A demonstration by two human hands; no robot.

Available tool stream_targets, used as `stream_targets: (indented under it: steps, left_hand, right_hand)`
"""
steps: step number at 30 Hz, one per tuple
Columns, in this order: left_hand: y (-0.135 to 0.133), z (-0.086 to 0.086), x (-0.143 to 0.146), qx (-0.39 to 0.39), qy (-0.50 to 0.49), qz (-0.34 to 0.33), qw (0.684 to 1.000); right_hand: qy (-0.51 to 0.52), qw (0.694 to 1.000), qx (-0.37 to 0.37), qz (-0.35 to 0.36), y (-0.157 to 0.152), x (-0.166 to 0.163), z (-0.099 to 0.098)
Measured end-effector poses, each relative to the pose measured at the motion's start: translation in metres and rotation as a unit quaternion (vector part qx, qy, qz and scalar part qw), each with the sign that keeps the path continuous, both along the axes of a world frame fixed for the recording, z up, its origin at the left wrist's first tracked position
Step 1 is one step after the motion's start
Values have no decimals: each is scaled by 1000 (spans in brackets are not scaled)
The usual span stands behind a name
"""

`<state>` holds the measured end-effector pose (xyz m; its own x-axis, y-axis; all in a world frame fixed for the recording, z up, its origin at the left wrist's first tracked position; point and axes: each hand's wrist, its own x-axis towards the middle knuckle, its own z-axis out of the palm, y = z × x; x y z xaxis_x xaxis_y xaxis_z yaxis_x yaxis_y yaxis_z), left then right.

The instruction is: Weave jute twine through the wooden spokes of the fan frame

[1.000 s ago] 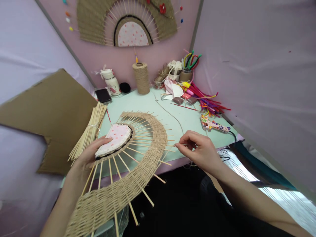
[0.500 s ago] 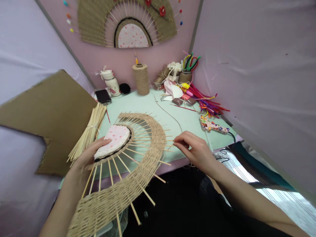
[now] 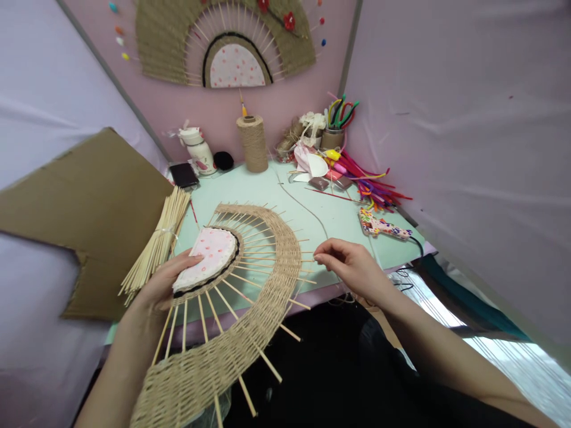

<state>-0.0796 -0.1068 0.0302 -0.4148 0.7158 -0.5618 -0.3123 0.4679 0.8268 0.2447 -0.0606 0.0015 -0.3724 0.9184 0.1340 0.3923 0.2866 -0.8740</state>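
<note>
My left hand (image 3: 172, 276) grips a woven half-round fan (image 3: 288, 249) by its centre, thumb on top and fingers underneath. That centre is a white half-disc (image 3: 209, 252) with pink dots and a black edging. Thin sticks spread out from it through a wide band of woven twine, and their tips stick out past the band. Beside the right-hand stick tips, my right hand (image 3: 350, 261) is closed in a pinch. Twine (image 3: 307, 209) runs from the cone (image 3: 253, 142) across the table to this hand; the strand at the fingertips is hard to make out.
A bundle of sticks (image 3: 160, 238) and a cardboard piece (image 3: 89, 226) lie at left. Behind stand a white bottle (image 3: 198, 151) and a pot of scissors (image 3: 334, 134). Right are pipe cleaners (image 3: 379, 187) and a patterned glue gun (image 3: 386, 227). A finished fan (image 3: 165, 44) hangs ahead.
The fan has shifted slightly right and down in view with my left hand. My right hand stays near the stick tips, turned slightly. The background has shifted slightly left.
</note>
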Motion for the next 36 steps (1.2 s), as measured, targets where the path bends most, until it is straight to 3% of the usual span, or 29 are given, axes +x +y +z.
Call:
stream_targets:
  steps: [3,9,14,18,20,24,30,33,36]
  left_hand:
    - [0,-2,-1,-7,-6,-17,1000]
    - [0,-3,8,10,-58,-17,998]
    - [10,-14,32,49,-166,-66,983]
    - [35,-35,51,134,-240,-88,957]
    - [47,-46,60,183,-263,-73,945]
    - [56,-64,75,241,-305,-31,921]
    - [51,-79,71,291,-359,14,887]
    - [51,-81,67,304,-366,37,879]
    - [52,-79,67,313,-362,60,876]
  right_hand:
    - [18,1000,-21,2,1,-1,-4]
    - [134,985,37,-100,-2,-12,-12]
    - [299,947,-83,-87,18,-26,-14]
    - [395,908,-116,-76,51,-39,-6]
    - [395,908,-113,-84,65,-43,2]
    - [307,945,-85,-68,77,-48,8]
    - [224,973,-48,13,87,-41,-15]
    - [239,969,-10,-64,107,-21,-20]
    - [299,940,16,-166,121,1,-10]
